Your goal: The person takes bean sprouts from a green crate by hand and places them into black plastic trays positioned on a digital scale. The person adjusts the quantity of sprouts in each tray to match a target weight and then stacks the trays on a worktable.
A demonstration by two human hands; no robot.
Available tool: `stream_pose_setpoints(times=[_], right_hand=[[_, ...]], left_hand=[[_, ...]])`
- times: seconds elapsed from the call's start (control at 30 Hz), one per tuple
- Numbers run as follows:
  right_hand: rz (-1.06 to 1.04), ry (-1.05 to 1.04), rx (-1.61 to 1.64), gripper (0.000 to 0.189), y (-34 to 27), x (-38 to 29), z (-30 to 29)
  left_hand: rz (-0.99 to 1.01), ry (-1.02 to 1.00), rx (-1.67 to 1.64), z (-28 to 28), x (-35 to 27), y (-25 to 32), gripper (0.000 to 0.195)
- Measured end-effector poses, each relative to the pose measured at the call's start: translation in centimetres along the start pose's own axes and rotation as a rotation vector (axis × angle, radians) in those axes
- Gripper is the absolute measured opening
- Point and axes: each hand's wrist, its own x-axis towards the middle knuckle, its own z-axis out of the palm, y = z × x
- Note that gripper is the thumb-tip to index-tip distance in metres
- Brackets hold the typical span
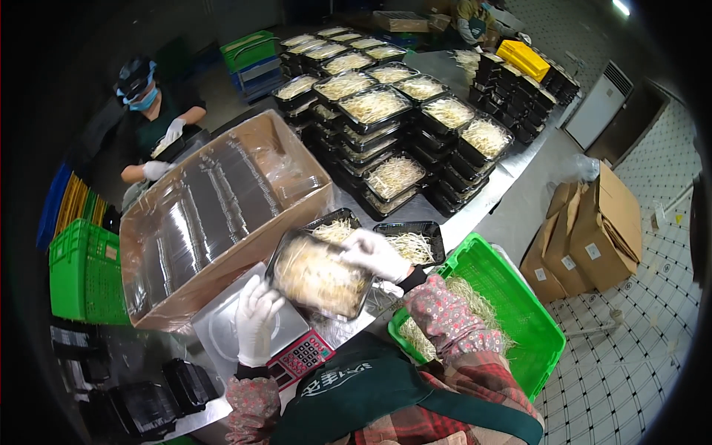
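Note:
A black plastic tray of bean sprouts (320, 272), blurred, is tilted in front of me beside the scale. My right hand (378, 256), in a white glove, is over its upper right edge with fingers bent; blur hides whether it grips the rim or sprouts. My left hand (257, 322), also gloved, has its fingers extended at the tray's lower left edge, above the steel plate of a weighing scale (225, 328). The scale's red keypad (300, 359) faces me. Behind the blurred tray are two more sprout trays, one on the left (334, 229) and one on the right (413, 247).
A carton of nested black trays (222, 256) stands at left. Stacked filled trays (372, 105) occupy the table beyond. A green crate (534, 334) with loose sprouts is at my right. Black lids or trays (144, 409) lie lower left. A co-worker (156, 122) handles a tray across the table.

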Motion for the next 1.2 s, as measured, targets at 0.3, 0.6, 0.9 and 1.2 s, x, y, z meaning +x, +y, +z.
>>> stream_pose_setpoints(times=[0.3,0.6,0.9,1.2], right_hand=[[-0.327,1.063,0.407,0.033,5.1,10.9,-13.0],[-0.162,0.937,0.358,0.045,2.1,3.3,-14.8],[-0.216,1.560,-0.008,0.036,1.1,-29.8,-12.9],[0.506,1.479,-0.451,0.072,11.2,-43.7,-10.7]], left_hand=[[-0.036,-0.004,0.111,0.3,-0.1,-0.2,0.040],[-0.069,0.029,0.253,-2.1,0.5,-1.0,0.044],[-0.236,-0.495,0.389,3.4,2.5,-4.7,0.067],[-0.413,-1.040,0.620,14.4,-0.1,-14.0,0.074]])
